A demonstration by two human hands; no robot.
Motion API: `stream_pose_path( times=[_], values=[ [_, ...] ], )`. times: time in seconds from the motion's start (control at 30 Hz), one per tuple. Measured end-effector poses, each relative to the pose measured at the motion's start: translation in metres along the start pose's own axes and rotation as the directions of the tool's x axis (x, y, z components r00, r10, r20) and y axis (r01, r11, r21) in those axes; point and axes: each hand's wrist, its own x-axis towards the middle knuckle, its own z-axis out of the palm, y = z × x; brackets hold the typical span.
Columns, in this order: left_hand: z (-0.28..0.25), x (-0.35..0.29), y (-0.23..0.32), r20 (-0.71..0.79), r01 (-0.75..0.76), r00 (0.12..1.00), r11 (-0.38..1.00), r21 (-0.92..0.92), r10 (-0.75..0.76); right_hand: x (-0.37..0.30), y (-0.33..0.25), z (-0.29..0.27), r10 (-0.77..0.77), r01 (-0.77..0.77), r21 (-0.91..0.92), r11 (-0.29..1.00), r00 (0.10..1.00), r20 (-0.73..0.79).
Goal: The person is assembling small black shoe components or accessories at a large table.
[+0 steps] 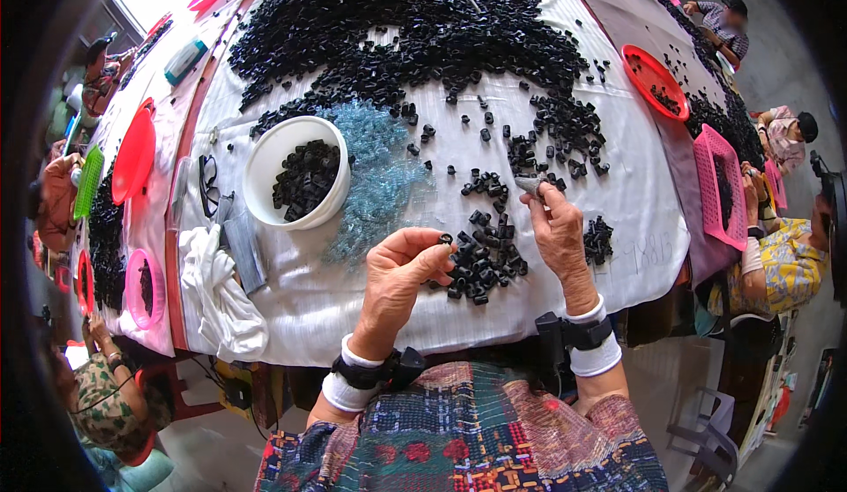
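Note:
My left hand (394, 273) pinches a small black plastic cap (445, 239) between thumb and fingers. To its right, my right hand (561, 234) is closed on a small grey tapered piece (530, 182), whose exact kind I cannot make out. Below and between the hands lies a loose pile of black caps (481, 262). Bluish clear plastic bits (375, 161) are heaped beyond my left hand. Beside them stands a white bowl (256, 187) partly filled with black pieces (307, 179).
A large mound of black caps (397, 24) covers the far tabletop. White cloth (221, 302), eyeglasses (208, 185) and a clear plastic box (243, 252) lie at left. Red trays (134, 152) and pink baskets (706, 183) stand on neighbouring tables, where several people work.

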Motion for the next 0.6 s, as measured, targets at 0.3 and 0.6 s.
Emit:
stream_pose_path(
  times=[0.3,0.6],
  values=[
    [0.004,0.001,-0.001,-0.001,0.011,1.0,1.0,0.001,-0.011,0.001,0.001,0.016,-0.194,0.269,-0.18,0.946,0.917,0.349],
    [0.002,-0.003,-0.001,0.013,-0.001,1.0,1.0,-0.028,0.001,0.013,-0.001,-0.002,-0.152,0.153,-0.078,0.985,0.988,0.007]
  ],
)
